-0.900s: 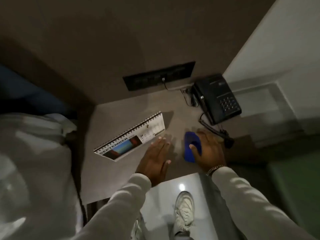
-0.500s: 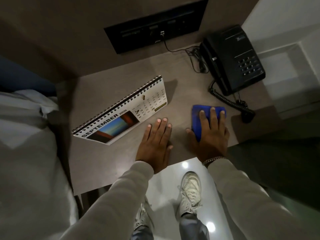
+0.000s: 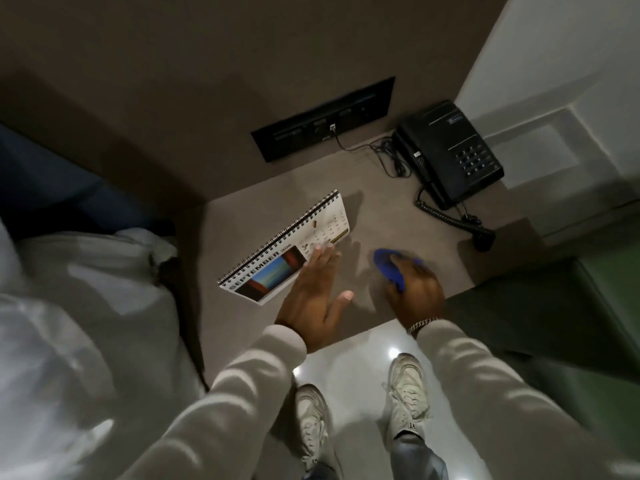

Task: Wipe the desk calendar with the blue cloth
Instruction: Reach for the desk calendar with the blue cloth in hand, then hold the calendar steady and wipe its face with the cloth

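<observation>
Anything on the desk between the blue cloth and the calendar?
Only bare desk between the blue cloth and desk calendar, head view. The left hand reaches the calendar's near edge.

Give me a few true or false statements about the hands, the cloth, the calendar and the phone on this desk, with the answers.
1. The right hand grips the blue cloth. True.
2. The calendar shows December. False: it reads September.
3. The left hand is flat and open, its fingertips at the calendar's near edge. True.
4. The cloth lies on the calendar. False: it is on the desk, to the calendar's right.
5. The phone handset is off the hook. False: it sits on the phone.
</observation>
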Motion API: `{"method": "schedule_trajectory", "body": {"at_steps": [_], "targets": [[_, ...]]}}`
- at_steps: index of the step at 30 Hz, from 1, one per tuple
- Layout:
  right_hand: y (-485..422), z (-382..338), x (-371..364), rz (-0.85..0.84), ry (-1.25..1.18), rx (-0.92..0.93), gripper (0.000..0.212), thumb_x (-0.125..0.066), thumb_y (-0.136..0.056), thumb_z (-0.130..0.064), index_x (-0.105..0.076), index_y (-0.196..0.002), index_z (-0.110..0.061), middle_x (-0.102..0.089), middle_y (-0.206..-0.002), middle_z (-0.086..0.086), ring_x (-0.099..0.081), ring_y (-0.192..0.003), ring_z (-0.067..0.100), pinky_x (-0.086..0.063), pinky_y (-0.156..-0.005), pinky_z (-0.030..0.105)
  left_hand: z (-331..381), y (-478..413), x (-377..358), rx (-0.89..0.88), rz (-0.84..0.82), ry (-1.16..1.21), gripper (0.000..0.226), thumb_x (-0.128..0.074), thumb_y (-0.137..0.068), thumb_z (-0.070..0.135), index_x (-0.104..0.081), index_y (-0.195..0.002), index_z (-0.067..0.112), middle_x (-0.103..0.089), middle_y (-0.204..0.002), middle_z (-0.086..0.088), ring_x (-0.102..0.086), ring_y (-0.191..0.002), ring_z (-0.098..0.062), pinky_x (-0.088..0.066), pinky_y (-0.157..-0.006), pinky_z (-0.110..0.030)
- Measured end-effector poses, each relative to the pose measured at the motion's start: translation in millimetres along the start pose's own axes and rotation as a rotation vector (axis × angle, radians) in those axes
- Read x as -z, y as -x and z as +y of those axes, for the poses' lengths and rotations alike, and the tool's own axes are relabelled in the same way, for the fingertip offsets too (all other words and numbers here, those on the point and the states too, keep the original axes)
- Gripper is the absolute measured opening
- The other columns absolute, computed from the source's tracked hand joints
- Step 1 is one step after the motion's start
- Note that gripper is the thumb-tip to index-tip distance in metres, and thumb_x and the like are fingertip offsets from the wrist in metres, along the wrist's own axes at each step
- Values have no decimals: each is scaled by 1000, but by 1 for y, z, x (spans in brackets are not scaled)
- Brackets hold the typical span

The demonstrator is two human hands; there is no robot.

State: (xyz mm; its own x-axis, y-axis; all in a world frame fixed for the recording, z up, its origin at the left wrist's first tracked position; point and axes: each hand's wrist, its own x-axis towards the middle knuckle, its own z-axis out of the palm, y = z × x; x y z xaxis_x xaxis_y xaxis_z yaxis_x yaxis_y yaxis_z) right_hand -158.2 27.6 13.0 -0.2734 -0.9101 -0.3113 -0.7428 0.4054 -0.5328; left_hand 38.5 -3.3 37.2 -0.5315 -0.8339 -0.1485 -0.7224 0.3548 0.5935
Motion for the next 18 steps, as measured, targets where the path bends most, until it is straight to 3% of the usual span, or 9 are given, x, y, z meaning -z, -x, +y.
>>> {"method": "schedule_trajectory", "body": {"at_steps": [4,8,9,12,13,18], "targets": [[31,-23,-15,94,-258,-73,56,-46,-84,-30,-54,-133,-5,-68,-112,26,-65,-99,41,-54,-91,43,3,5,57,-119,79,-10,62,-41,-96,36,-31,-148,5,-26,-161,-13,-15,-153,-25,-22,-122,-45],[39,-48,-36,231,-507,-114,43,-54,-93,-17,-50,-136,-12,-67,-113,23,-66,-96,36,-55,-91,47,-20,-11,94,-207,32,-232,70,-34,-93,44,-23,-151,5,-20,-162,-15,-10,-153,-31,-14,-123,-51],[38,-55,-42,269,-556,-113,43,-54,-93,-15,-49,-137,-13,-66,-119,20,-65,-99,32,-55,-94,43,-28,-18,97,-212,-13,-310,74,-31,-92,47,-19,-152,5,-15,-163,-15,-7,-153,-32,-13,-123,-52],[31,-72,-58,407,-703,-120,45,-57,-93,-15,-49,-138,-16,-61,-132,12,-59,-110,19,-41,-99,8,-51,-39,98,-239,-141,-470,84,-28,-90,55,-4,-153,5,-2,-165,-15,1,-153,-30,-13,-123,-51],[29,-77,-63,446,-736,-106,45,-57,-93,-15,-50,-138,-14,-59,-136,12,-57,-116,18,-37,-100,4,-57,-43,98,-263,-168,-490,86,-29,-90,56,-1,-153,4,1,-165,-15,2,-153,-29,-13,-123,-51],[10,-91,-89,529,-867,-56,49,-54,-95,-19,-45,-143,-14,-46,-152,10,-43,-141,21,-37,-115,33,-72,-54,95,-371,-180,-498,89,-27,-91,61,1,-153,3,0,-165,-17,2,-154,-29,-15,-123,-51]]}}
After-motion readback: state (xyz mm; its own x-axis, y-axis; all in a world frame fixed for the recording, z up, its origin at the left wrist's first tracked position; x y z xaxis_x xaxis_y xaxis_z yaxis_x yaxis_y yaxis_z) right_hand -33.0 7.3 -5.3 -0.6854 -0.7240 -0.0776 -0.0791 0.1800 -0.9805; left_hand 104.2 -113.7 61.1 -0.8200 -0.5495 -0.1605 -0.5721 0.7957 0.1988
